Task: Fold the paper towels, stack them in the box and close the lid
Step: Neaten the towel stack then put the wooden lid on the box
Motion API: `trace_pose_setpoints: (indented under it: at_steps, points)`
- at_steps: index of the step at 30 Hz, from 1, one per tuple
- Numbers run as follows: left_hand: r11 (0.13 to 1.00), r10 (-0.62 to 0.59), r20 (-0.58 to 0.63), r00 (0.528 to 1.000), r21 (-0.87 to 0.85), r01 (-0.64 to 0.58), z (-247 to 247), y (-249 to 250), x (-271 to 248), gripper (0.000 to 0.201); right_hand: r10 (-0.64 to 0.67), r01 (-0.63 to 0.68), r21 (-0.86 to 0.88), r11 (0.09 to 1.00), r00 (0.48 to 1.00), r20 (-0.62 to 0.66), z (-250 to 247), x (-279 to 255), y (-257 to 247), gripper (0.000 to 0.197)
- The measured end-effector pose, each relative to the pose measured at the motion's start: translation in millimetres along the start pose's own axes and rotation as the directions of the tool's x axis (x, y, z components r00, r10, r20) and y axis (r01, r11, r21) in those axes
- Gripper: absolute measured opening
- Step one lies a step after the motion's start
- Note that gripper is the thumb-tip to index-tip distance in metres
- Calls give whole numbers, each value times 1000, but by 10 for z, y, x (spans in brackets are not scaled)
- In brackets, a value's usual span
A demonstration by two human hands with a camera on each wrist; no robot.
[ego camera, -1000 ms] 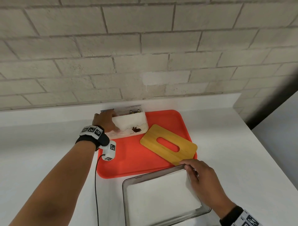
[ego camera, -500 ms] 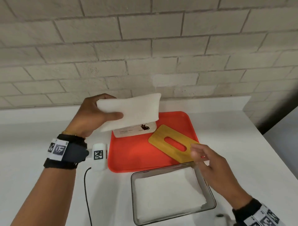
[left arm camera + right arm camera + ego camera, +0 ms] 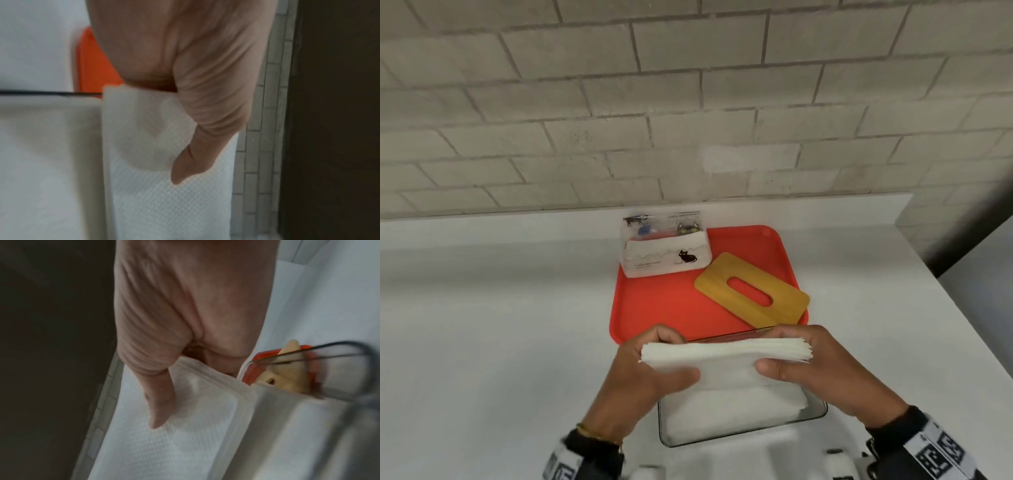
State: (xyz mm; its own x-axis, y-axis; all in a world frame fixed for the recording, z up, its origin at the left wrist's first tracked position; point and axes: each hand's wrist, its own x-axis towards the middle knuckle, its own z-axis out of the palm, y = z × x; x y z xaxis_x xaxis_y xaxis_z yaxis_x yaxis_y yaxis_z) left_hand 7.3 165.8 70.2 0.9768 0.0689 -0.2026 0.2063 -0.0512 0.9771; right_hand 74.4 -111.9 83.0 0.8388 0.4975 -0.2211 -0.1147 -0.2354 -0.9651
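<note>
Holding: paper towel stack (image 3: 722, 356), long axis left-right, directly above clear box (image 3: 818, 409). Left hand (image 3: 650, 373) and right hand (image 3: 822, 370) pinch opposite ends, thumbs on top.

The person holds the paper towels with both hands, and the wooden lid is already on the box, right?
Not quite. Both the left hand and right hand do hold the paper towels, but the wooden lid is not on the box. The head view shows it lying on the red tray.
</note>
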Motion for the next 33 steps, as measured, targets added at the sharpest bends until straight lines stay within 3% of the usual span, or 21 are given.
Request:
trace_pose_setpoints:
  at_steps: [3, 6, 9, 14, 17, 22, 27, 33]
  points:
    - [975, 12, -14, 1000, 220, -9, 105, -164, -112, 41, 26, -30, -80, 996, 999, -44, -2, -28, 166, 23]
    - [951, 75, -84, 994, 306, -46, 171, -196, -127, 49, 36, -41, -97, 994, 998, -57, -15, -38, 228, 30]
    - [947, 90, -132, 987, 318, -44, 201, -161, -103, 43, 51, -58, -70, 996, 994, -100, -18, -26, 200, 29]
    - [967, 13, -196, 981, 251, 37, 196, -100, -117, 31, 84, -83, 14, 996, 991, -101, -47, 47, 145, 33]
    - [966, -20, -247, 969, 244, 83, 180, -161, -80, 36, 113, -109, 43, 993, 989, -98, -78, 101, 154, 34]
    - [925, 5, -294, 956, 365, 107, 199, -328, -41, 52, 155, -192, -210, 959, 972, -178, -71, 198, 345, 37]
    - [875, 106, -300, 948, 481, 55, 241, -430, 18, 60, 68, -189, -489, 852, 965, -254, -2, 214, 315, 36]
    - [844, 189, -310, 932, 536, 7, 254, -473, 37, 61, 18, -182, -593, 785, 962, -272, 41, 207, 292, 39]
